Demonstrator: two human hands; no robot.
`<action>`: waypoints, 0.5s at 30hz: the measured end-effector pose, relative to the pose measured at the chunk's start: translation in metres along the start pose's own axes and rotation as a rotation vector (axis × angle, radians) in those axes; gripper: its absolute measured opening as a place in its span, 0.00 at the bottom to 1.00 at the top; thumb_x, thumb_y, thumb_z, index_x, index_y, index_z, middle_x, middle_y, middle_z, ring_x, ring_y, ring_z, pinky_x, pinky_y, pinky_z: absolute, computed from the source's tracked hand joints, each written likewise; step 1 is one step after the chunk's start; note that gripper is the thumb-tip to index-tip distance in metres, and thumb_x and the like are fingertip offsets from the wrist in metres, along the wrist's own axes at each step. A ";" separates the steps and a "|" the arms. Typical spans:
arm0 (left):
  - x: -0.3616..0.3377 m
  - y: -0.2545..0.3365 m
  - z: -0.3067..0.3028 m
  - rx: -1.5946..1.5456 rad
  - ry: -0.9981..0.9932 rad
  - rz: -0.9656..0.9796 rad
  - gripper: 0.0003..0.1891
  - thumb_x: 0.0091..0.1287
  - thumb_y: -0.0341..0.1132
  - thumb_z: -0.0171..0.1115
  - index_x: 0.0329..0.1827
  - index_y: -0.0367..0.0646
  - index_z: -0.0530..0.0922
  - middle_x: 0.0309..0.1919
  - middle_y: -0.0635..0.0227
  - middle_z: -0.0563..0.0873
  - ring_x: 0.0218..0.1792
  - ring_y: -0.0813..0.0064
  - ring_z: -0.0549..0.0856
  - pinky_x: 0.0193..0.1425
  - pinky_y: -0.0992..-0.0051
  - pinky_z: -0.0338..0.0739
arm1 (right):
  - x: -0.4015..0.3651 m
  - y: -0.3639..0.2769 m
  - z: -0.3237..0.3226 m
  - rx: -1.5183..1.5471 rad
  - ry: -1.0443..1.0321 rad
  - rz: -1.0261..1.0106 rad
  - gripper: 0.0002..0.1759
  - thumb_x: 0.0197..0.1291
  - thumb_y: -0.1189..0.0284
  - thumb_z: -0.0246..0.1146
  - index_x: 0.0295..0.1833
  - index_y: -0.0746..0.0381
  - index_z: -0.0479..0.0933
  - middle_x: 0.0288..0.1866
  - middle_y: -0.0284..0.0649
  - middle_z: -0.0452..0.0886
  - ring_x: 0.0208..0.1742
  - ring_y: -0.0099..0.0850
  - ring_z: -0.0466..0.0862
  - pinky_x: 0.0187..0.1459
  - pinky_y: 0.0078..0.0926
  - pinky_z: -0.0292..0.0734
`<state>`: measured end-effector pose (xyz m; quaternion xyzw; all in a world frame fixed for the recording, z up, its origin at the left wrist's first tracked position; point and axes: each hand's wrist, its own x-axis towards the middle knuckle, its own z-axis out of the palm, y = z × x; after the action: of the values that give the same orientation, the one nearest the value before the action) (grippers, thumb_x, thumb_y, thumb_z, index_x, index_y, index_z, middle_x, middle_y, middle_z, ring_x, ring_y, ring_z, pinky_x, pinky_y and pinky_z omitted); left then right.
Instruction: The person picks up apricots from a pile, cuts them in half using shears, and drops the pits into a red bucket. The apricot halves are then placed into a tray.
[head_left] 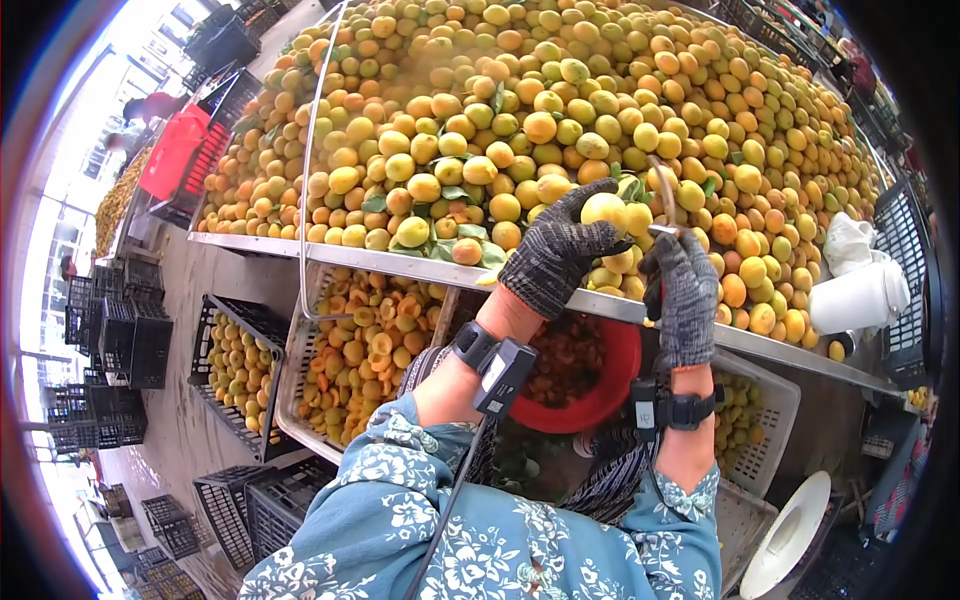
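Observation:
My left hand (568,255), in a dark grey knit glove, has its thumb and fingers closed around a yellow apricot (604,211). Another yellow apricot (638,217) shows right beside it, toward the knife. In my right hand (685,295), also gloved, is a curved knife (665,190); its thin blade arcs upward, close to the fruit in the left hand. Both hands are over the front edge of a metal-rimmed table (420,265) heaped with whole apricots (560,130). A few green leaves (470,232) lie among the fruit.
Below the table edge stand a crate rim (290,385) around halved apricots, a red basin (625,375) of dark reddish-brown pieces, and a light crate (780,420) of fruit. A white container (860,297) sits at right. Black crates (135,340) are stacked at left.

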<state>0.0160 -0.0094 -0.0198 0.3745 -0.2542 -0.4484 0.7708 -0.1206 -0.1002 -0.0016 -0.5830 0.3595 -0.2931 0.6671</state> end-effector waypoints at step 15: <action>-0.002 0.012 -0.007 0.322 0.064 0.162 0.26 0.57 0.38 0.69 0.56 0.36 0.72 0.43 0.65 0.81 0.44 0.77 0.81 0.50 0.77 0.77 | -0.048 0.012 0.039 -0.476 0.031 -0.525 0.15 0.64 0.70 0.59 0.50 0.70 0.75 0.27 0.44 0.78 0.27 0.30 0.77 0.32 0.27 0.71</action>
<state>0.0258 -0.0010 -0.0149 0.4855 -0.3273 -0.3262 0.7422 -0.1165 -0.0376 -0.0049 -0.7902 0.2657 -0.3712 0.4090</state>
